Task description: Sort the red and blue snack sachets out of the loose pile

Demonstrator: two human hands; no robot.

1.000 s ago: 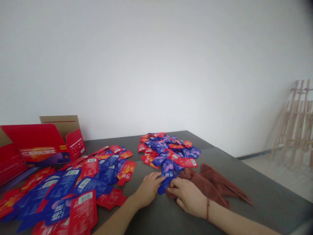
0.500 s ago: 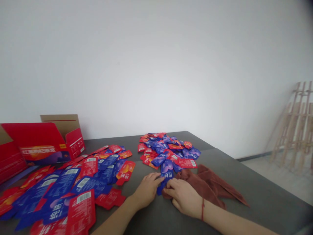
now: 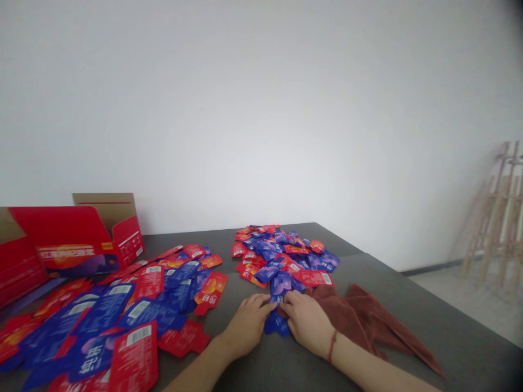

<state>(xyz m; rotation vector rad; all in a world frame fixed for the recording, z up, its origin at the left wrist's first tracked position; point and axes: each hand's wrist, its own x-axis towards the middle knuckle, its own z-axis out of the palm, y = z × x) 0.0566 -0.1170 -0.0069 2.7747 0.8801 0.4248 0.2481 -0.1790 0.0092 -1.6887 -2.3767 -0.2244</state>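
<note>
Dark worktop (image 3: 408, 305) carries a blue packet (image 3: 281, 283) between left hand (image 3: 249, 321) and right hand (image 3: 307, 321) — likely light, flexible and slick, best held by its edges — each grip curled against it, whether closed I cannot tell.

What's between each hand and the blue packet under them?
Left hand: nothing visible; it touches the blue packet. Right hand: the brown cloth lies against it; can't tell if some is underneath.

From close above the near side of the flat dark-grey table (image 3: 261, 370), the head-worn camera looked forward and down, towards the plain white wall (image 3: 261, 125).
</note>
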